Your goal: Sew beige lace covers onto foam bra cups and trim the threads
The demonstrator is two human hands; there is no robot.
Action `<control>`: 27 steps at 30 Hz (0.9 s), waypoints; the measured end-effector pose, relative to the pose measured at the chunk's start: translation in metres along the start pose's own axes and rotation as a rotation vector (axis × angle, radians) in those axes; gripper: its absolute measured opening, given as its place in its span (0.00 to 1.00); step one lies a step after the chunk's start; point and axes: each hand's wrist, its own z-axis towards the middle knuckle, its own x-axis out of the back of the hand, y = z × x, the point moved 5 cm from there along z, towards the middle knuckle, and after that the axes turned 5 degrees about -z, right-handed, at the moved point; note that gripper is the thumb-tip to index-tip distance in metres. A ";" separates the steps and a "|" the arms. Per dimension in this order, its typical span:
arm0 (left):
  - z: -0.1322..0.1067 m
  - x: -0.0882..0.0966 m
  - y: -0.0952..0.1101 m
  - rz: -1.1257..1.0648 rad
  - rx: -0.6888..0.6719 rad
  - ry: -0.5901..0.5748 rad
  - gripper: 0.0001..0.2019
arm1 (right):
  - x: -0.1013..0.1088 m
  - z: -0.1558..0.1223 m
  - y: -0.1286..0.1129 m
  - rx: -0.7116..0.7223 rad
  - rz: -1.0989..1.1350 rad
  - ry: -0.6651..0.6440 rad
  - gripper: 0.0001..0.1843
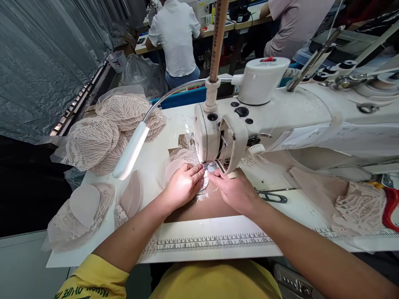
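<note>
At the needle of a white sewing machine (215,137), both my hands are on a pale pink lace piece (179,166) with a smooth round pad on it. My left hand (183,185) holds it down left of the presser foot, its fingers pressed together close to the needle. From the right, my right hand (237,191) pinches the edge of the fabric, thumb and index finger beside the foot. The fingertips partly hide the fabric under the foot. Brown tape (215,207) covers the table beneath my hands.
Stacked lace pieces (93,141) lie at the left, with more cut pieces (84,207) nearer me. A lamp (132,149) hangs over the table. Right are a dark metal tool (272,197), lace fabric (358,207) and red-handled scissors (391,207). Two people sit beyond the machine.
</note>
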 end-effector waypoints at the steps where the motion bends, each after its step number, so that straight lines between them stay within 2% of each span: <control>1: 0.000 0.000 0.000 0.000 -0.001 0.002 0.14 | 0.000 0.000 0.001 -0.002 0.009 0.021 0.23; 4: -0.002 -0.001 0.000 -0.006 -0.002 0.008 0.14 | 0.003 0.000 0.002 -0.001 0.020 0.063 0.22; 9: -0.001 -0.001 -0.002 -0.007 -0.009 -0.004 0.14 | 0.005 0.005 -0.003 0.003 -0.027 -0.079 0.23; 12: 0.001 0.000 -0.005 -0.008 -0.011 -0.012 0.15 | 0.006 0.006 -0.005 -0.030 -0.060 -0.109 0.24; 16: 0.007 0.001 -0.009 0.011 0.027 -0.085 0.13 | 0.007 0.005 -0.007 -0.045 -0.072 -0.087 0.24; 19: 0.008 0.002 -0.009 0.009 0.063 -0.118 0.13 | 0.006 0.005 -0.007 -0.075 -0.087 -0.124 0.25; 23: 0.008 0.000 -0.009 0.009 0.096 -0.106 0.14 | 0.005 0.005 -0.008 -0.093 -0.088 -0.196 0.25; 27: 0.007 -0.001 -0.008 0.001 0.089 -0.086 0.15 | 0.006 0.005 -0.008 -0.096 -0.072 -0.172 0.25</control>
